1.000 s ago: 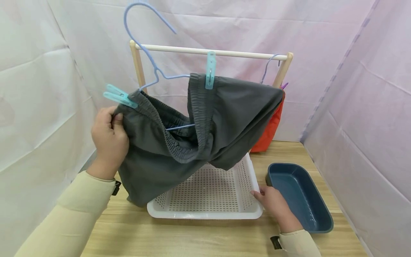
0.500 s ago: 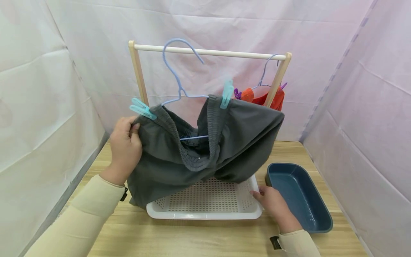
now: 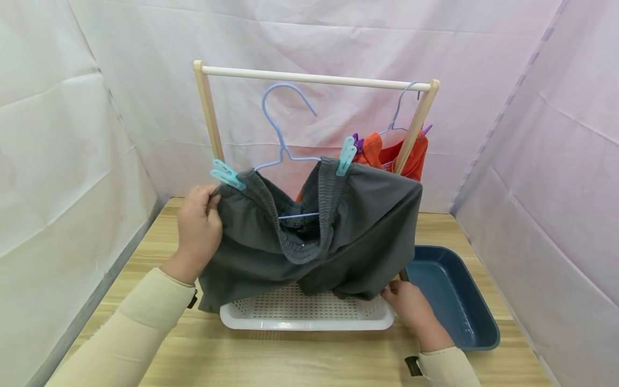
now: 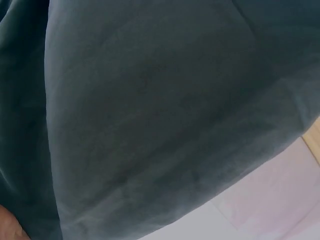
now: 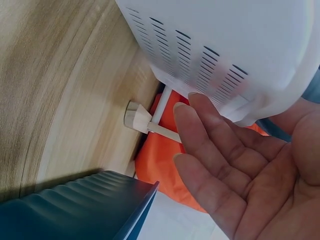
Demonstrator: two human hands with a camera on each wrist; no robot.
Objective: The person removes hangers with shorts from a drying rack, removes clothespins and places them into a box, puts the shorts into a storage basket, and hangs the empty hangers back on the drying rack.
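My left hand (image 3: 199, 228) pinches the upper left edge of dark grey shorts (image 3: 372, 215) with an elastic waist. A blue hanger (image 3: 280, 134) runs inside the waistband, held by one light-blue clothespin (image 3: 228, 174) on the left and another clothespin (image 3: 346, 156) on the right. The hanger's hook points up, apart from the rail. Grey cloth (image 4: 165, 115) fills most of the left wrist view. My right hand (image 3: 411, 309) holds the right rim of a white perforated basket (image 3: 309, 324), thumb at the rim and other fingers below it in the right wrist view. The shorts hide the basket's back.
Behind the shorts stands a wooden rack with a white rail (image 3: 309, 78). Orange clothing (image 3: 416, 158) hangs at its right end on another blue hanger (image 3: 397, 110). A dark blue tray (image 3: 450, 301) sits right of the basket on the wooden table (image 3: 290, 360). White curtains enclose the sides and back.
My left hand has moved right and down, bringing the hanger and shorts lower. The hook has dropped below the rail and the shorts cover more of the basket. My right hand stays at the rim.
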